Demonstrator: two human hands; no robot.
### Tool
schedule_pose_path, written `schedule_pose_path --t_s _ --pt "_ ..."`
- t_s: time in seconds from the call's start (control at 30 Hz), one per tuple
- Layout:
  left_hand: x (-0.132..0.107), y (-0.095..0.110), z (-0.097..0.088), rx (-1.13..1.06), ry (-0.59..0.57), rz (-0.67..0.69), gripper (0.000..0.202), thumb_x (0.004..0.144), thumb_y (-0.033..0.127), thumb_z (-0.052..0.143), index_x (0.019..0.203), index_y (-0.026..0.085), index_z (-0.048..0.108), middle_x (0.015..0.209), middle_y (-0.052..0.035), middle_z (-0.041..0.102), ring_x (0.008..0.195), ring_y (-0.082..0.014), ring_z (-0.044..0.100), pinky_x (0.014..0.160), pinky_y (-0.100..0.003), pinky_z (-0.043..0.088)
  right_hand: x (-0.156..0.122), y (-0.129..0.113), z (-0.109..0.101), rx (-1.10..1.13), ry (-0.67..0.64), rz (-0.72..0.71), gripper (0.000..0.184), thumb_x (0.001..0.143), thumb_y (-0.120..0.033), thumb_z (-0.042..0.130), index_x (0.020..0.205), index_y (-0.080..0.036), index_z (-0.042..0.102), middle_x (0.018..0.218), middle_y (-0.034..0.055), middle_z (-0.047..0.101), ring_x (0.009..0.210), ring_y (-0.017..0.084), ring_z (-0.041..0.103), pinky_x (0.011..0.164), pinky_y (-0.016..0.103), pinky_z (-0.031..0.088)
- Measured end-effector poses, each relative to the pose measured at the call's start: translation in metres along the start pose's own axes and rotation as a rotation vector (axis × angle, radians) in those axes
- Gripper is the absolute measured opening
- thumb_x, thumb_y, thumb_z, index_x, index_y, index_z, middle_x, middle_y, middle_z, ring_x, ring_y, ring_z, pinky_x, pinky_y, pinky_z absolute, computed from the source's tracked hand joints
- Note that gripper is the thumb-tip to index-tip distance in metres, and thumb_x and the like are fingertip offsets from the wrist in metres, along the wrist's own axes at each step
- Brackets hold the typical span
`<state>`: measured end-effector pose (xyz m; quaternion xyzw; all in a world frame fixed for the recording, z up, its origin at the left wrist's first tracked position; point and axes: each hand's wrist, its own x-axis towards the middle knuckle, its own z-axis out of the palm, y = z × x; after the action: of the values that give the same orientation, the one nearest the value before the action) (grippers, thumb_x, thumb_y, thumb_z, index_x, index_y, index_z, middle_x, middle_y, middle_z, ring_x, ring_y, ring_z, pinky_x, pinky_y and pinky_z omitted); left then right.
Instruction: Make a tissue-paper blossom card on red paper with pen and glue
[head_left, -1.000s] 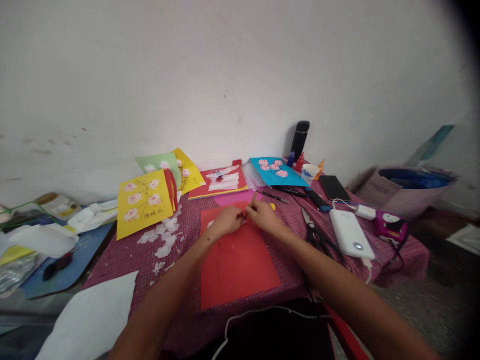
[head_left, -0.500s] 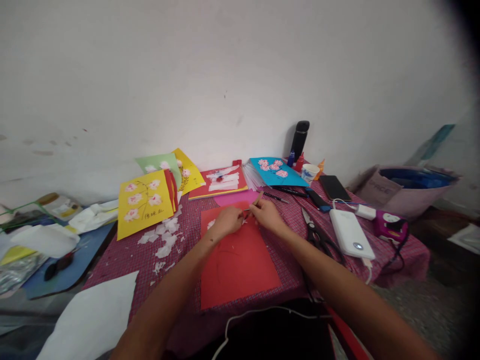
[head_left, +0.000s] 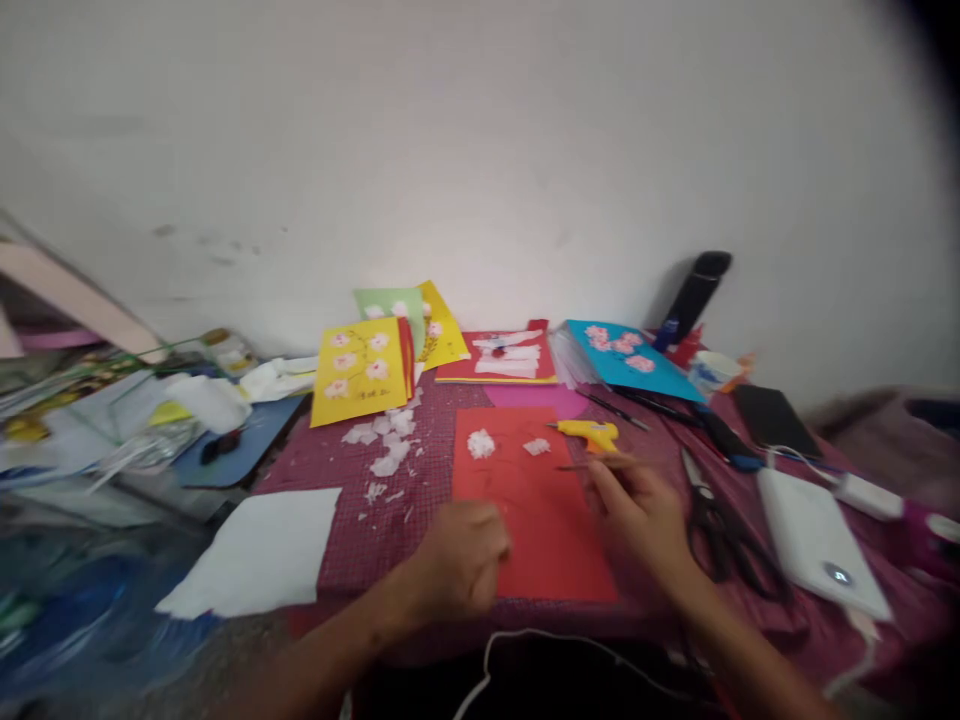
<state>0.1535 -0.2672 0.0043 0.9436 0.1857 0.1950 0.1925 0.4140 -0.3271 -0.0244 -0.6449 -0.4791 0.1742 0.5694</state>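
My right hand (head_left: pixel 637 505) is closed on a thin brown stick-like tool (head_left: pixel 577 466), whose tip points left over the red paper sheet (head_left: pixel 555 550). Two white crumpled-paper flowers, one at the left (head_left: pixel 481 443) and a smaller one at the right (head_left: pixel 537 447), sit on the upper part of the sheet, with faint dark lines near them. Curled in a fist, my left hand (head_left: pixel 465 555) is over the sheet's lower left edge; any content is hidden and blurred. A yellow glue gun (head_left: pixel 591 432) lies at the sheet's top right corner.
Torn white paper bits (head_left: pixel 390 445) and a white sheet (head_left: pixel 259 550) lie left. Yellow (head_left: pixel 360 370) and blue (head_left: pixel 634 355) flower cards stand behind. Black scissors (head_left: pixel 724 530), a white power bank (head_left: pixel 821 540) and a paper cup (head_left: pixel 712 370) are at the right.
Both hands have drawn back toward me and apart, uncovering the two white flowers and the glue gun. The view has turned left, so the table things appear further right.
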Motion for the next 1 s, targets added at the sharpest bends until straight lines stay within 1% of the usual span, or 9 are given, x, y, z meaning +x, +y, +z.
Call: schedule_pose_path --t_s 0.07,0.13,0.2,0.27,0.33,0.4,0.5,0.77,1.0 --pt "-0.039 0.005 -0.009 0.022 -0.039 -0.056 0.018 0.079 0.013 0.048 0.078 0.026 0.061 0.068 -0.0054 0.061 0.069 -0.0215 0.058 0.071 -0.037 0.051 -0.017 0.012 -0.003 -0.126 -0.005 -0.056 0.027 0.094 -0.046 0.058 0.099 -0.022 0.069 0.082 0.0063 0.073 0.067 0.02 0.068 0.061 0.031 0.055" --pt "-0.066 -0.007 -0.024 0.05 0.038 -0.198 0.03 0.084 0.011 0.045 0.1 0.027 0.064 0.091 -0.0071 0.068 0.087 -0.0219 0.063 0.08 -0.037 0.054 -0.028 0.025 -0.003 -0.209 -0.024 -0.115 0.025 0.094 -0.043 0.058 0.099 -0.023 0.071 0.097 0.0086 0.076 0.083 0.024 0.072 0.075 0.034 0.057" --pt "-0.081 -0.038 -0.047 0.135 0.158 -0.338 0.042 0.091 0.017 0.045 0.131 0.027 0.056 0.131 -0.0106 0.061 0.121 -0.0239 0.057 0.1 -0.04 0.05 -0.034 0.036 -0.002 -0.246 -0.013 -0.159 0.025 0.093 -0.043 0.058 0.099 -0.023 0.071 0.098 0.0085 0.077 0.085 0.025 0.073 0.077 0.035 0.058" --pt "-0.087 -0.082 -0.072 0.283 0.284 -0.468 0.045 0.092 0.021 0.045 0.136 0.023 0.053 0.146 -0.0128 0.05 0.136 -0.0266 0.046 0.109 -0.043 0.044 -0.037 0.042 -0.001 -0.264 0.005 -0.172 0.025 0.093 -0.043 0.058 0.101 -0.023 0.071 0.097 0.008 0.077 0.083 0.025 0.074 0.074 0.034 0.059" --pt "-0.088 -0.128 -0.095 0.384 0.254 -0.63 0.039 0.092 0.022 0.045 0.129 0.019 0.059 0.135 -0.013 0.059 0.128 -0.026 0.053 0.109 -0.042 0.043 -0.038 0.045 0.0 -0.275 0.011 -0.178 0.024 0.093 -0.042 0.058 0.103 -0.024 0.07 0.096 0.0071 0.077 0.083 0.024 0.074 0.071 0.033 0.06" --pt "-0.085 -0.167 -0.11 0.453 0.13 -0.785 0.032 0.092 0.021 0.044 0.116 0.02 0.066 0.123 -0.0106 0.067 0.12 -0.0246 0.058 0.107 -0.038 0.044 -0.037 0.044 0.0 -0.278 0.009 -0.199 0.023 0.092 -0.041 0.058 0.102 -0.025 0.07 0.095 0.0059 0.078 0.081 0.024 0.075 0.071 0.033 0.06" --pt "-0.077 -0.199 -0.117 0.471 0.08 -0.814 0.028 0.089 0.019 0.047 0.106 0.02 0.07 0.12 -0.0108 0.069 0.116 -0.0251 0.06 0.103 -0.036 0.044 -0.036 0.043 0.0 -0.291 0.001 -0.213 0.022 0.091 -0.042 0.058 0.1 -0.026 0.07 0.093 0.0049 0.078 0.08 0.024 0.076 0.072 0.034 0.062" --pt "-0.064 -0.207 -0.102 0.433 0.052 -0.869 0.019 0.086 0.026 0.056 0.073 0.017 0.066 0.089 -0.0121 0.071 0.09 -0.0251 0.065 0.084 -0.033 0.046 -0.035 0.045 -0.001 -0.308 -0.017 -0.198 0.024 0.09 -0.043 0.058 0.1 -0.026 0.071 0.094 0.0052 0.079 0.08 0.025 0.076 0.067 0.032 0.062" --pt "-0.065 -0.199 -0.115 0.285 0.279 -0.917 0.021 0.088 0.028 0.053 0.078 0.015 0.065 0.095 -0.0144 0.071 0.095 -0.027 0.064 0.084 -0.036 0.045 -0.034 0.044 -0.003 -0.268 0.001 -0.15 0.027 0.091 -0.044 0.059 0.1 -0.022 0.072 0.095 0.0065 0.078 0.08 0.024 0.075 0.07 0.032 0.061"
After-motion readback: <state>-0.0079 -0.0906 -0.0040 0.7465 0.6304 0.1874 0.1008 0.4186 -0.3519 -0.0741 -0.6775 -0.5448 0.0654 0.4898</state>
